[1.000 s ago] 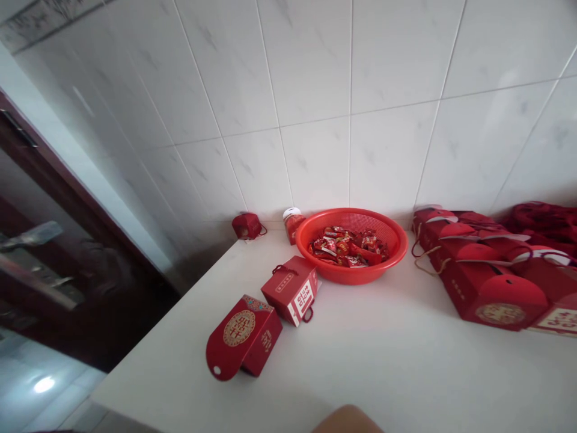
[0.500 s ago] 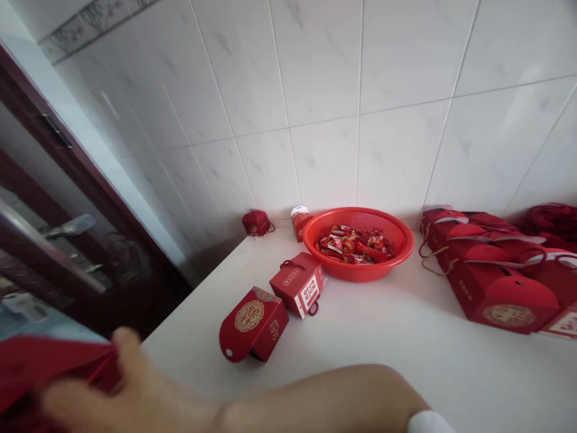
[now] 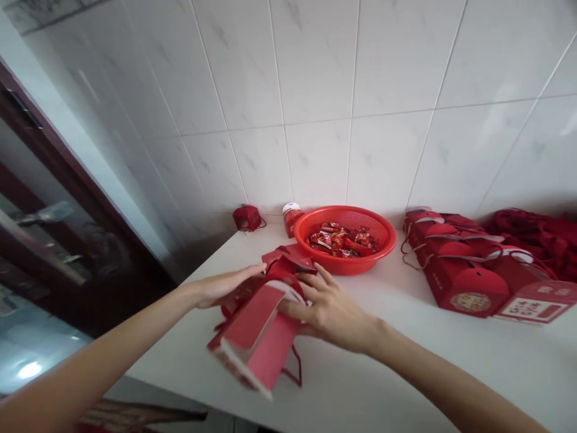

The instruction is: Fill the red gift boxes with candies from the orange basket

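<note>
Over the near part of the table, a cluster of red cardboard gift boxes (image 3: pixel 265 337) sits between my hands, one box with its pale-edged flaps hanging open toward me. My left hand (image 3: pixel 229 285) grips the cluster from the left, its fingertips partly hidden behind the cardboard. Across the top and right side lie the bent fingers of my right hand (image 3: pixel 331 310), closed round a box's edge. How many boxes are in the cluster is hard to tell. A dark red cord handle (image 3: pixel 295 367) dangles below. Just behind, another red box (image 3: pixel 270 255) is mostly covered.
A red plastic basket (image 3: pixel 345 267) of wrapped candies stands by the tiled wall. To its left are a small red box (image 3: pixel 247 218) and a red container with a white top (image 3: pixel 292 218). Rows of red boxes (image 3: pixel 473 291) and a dark red heap (image 3: pixel 541 234) occupy the right.
The red boxes have come from the lower left onto the table in front of me. Both hands are now on them, hiding boxes that lay in plain view there. The view has shifted slightly right.
</note>
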Tool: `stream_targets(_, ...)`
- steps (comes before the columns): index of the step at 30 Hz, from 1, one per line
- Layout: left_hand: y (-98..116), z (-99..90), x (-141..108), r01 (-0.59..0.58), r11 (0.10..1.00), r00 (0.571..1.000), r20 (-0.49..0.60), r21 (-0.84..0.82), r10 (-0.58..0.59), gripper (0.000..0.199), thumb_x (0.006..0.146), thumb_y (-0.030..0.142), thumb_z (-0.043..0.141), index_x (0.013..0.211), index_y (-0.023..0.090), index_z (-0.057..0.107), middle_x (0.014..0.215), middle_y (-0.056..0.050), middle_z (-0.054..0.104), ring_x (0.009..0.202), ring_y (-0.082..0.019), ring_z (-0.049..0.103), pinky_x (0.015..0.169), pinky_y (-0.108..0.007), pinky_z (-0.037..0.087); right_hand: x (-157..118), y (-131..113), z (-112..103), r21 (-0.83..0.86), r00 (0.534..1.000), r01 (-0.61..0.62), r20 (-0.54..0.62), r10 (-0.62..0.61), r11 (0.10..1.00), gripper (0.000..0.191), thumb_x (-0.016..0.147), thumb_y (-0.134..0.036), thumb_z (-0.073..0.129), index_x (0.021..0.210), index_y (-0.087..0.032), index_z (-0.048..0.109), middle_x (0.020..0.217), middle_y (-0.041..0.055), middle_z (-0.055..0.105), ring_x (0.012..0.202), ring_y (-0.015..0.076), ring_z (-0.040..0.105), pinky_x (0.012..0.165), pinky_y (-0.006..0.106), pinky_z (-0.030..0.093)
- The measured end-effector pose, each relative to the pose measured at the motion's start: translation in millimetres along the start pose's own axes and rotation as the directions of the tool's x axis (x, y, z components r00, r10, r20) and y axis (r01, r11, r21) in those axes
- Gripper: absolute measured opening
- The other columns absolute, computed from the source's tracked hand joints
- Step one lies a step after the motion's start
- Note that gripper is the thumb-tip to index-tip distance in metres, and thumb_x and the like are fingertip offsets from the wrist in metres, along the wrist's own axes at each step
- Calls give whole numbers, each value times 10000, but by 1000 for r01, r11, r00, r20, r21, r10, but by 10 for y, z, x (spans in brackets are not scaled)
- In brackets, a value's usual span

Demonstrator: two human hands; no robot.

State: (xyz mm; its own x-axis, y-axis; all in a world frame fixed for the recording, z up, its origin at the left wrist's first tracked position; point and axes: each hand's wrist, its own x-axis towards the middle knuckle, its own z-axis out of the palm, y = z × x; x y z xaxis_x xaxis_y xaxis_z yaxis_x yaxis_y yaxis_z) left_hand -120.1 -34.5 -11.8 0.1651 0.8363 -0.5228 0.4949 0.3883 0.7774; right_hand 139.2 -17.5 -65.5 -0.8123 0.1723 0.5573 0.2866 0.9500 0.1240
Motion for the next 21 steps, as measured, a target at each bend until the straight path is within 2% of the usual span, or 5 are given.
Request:
stream_targets(4, 59, -122, 270, -121, 982, 976, -165, 144, 145, 629, 740, 711, 613, 1155, 245, 688, 1191, -100, 707, 1091, -295, 660, 749, -317, 557, 25, 227, 341, 34, 981, -172, 92, 168, 985, 452, 875, -347, 691, 1302, -235, 590, 1516, 165, 440, 1332, 320, 467, 1114, 593, 316)
stream_targets(8, -58, -291, 465, -219, 918, 869, -361, 331, 338, 553, 714, 681, 630, 1078, 275, 725, 1300, -84, 662, 1237, -302, 590, 935, -346, 521, 201, 345, 628, 74, 935, -351, 82, 345, 934, 570, 784, -291, 782, 1312, -188, 592, 1496, 242, 430, 1328, 349, 477, 1115, 592, 326)
stream_targets(13, -225, -506, 485, -329, 883, 730, -503, 336, 463, 595, 715, 680, 580, 1055, 209, 707, 1163, -98, 722, 1127, -284, 652, 989, -374, 491, 306, 351, 671, 151, 929, -364, -4, 369, 919, 499, 799, -191, 727, 1282, -178, 604, 1471, 208, 480, 1342, 320, 465, 1129, 581, 315)
stream_targets(18, -378, -733, 408, -91, 953, 558, -778, 288, 288, 473, 720, 589, 590, 1005, 229, 706, 1120, -82, 727, 1127, -327, 635, 1015, -439, 453, 233, 343, 535, 224, 924, -343, -97, 371, 912, 249, 885, -114, 579, 1098, -170, 696, 1301, 131, 654, 1206, 262, 596, 1114, 524, 352)
stream_targets(21, -372, -782, 462, 14, 985, 541, -830, 171, 137, 480, 713, 580, 624, 1023, 221, 700, 1165, -108, 708, 1155, -361, 615, 1004, -480, 451, 217, 352, 490, 289, 903, -364, -121, 411, 885, 241, 918, -120, 532, 1066, -165, 717, 1208, 113, 708, 1124, 242, 646, 1050, 483, 429)
